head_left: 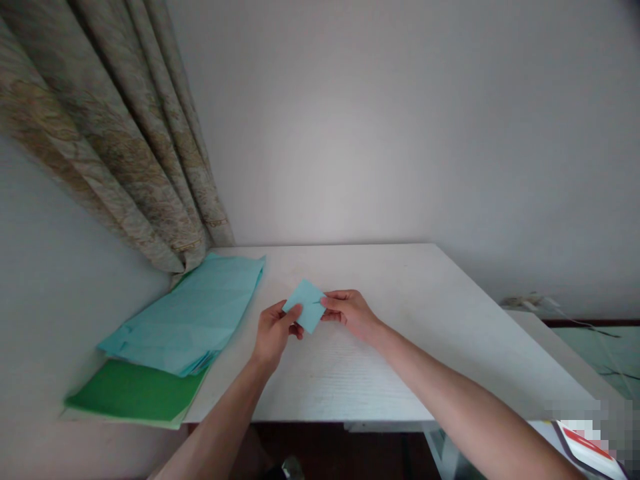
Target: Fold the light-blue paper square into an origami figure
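Note:
A small light-blue folded paper square (pixel 309 313) is held up above the white table, turned so its corners point up and down. My left hand (pixel 274 328) pinches its left corner, thumb on the front face and fingers behind. At the right corner, my right hand (pixel 350 312) grips the same paper between thumb and fingers. A short dark line, perhaps a slit or fold edge, runs inward from near the right thumb. The fingers behind the paper are partly hidden.
Large light-blue sheets (pixel 195 320) lie on green paper (pixel 135 393) along the table's left side. The white table (pixel 390 273) meets the wall behind. A patterned curtain (pixel 145 133) hangs at upper left. Cables (pixel 530 303) lie beyond the table's right edge.

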Motion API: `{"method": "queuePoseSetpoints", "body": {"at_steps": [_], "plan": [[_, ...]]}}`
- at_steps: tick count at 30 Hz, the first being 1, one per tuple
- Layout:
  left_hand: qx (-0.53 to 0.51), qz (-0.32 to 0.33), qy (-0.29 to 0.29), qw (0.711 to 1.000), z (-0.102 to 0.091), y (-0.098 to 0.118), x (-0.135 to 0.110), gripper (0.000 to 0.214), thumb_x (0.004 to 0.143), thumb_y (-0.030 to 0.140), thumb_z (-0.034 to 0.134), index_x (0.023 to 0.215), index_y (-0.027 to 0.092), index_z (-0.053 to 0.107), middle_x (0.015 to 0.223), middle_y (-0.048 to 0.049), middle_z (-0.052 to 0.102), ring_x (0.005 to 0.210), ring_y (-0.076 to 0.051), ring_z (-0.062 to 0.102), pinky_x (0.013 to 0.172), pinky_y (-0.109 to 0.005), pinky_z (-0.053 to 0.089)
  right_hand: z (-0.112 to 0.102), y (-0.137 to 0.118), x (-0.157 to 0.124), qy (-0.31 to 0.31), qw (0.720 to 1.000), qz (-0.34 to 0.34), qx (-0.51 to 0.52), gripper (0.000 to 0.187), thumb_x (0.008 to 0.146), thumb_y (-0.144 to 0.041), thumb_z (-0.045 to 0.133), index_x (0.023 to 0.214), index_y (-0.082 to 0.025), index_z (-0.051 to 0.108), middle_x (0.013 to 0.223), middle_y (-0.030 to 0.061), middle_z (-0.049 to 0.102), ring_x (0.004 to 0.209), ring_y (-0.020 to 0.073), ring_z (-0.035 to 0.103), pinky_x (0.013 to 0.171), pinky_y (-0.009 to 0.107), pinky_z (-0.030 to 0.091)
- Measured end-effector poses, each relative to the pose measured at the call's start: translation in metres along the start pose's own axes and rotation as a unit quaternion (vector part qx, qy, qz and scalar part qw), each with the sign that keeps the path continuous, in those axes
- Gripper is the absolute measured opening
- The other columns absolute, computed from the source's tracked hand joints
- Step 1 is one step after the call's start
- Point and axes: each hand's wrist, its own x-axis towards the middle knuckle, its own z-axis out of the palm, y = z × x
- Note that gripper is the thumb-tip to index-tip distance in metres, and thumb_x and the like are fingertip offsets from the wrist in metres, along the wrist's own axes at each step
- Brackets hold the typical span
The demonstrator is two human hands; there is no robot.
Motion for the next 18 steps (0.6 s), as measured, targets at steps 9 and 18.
{"method": "queuePoseSetpoints", "body": {"at_steps": [9,18], "plan": [[0.105,-0.035,0.034,0.993,-0.001,0.006,-0.002,0.033,0.065,0.044,0.071,0.072,0.012,0.067,0.061,-0.0014,0.062,0.057,-0.015,0.059,0.062,-0.031,0.056,0.002,0.002,-0.002,-0.007,0.995,-0.010,-0.103,0.037,0.058,-0.042,0.080,0.077,-0.012,0.073,0.075,0.0069,0.071,0.069,0.0179,0.065,0.072,0.034,0.052],[0.213,-0.055,-0.094,0.971,-0.008,0.002,-0.002,0.033,0.067,0.044,0.068,0.055,0.013,0.064,0.048,0.0013,0.054,0.047,-0.013,0.052,0.046,-0.023,0.045,0.000,0.012,-0.003,-0.034,0.972,-0.040,-0.228,0.036,0.061,-0.048,0.076,0.067,-0.013,0.067,0.056,-0.0017,0.057,0.049,0.0091,0.046,0.046,0.022,0.032]]}}
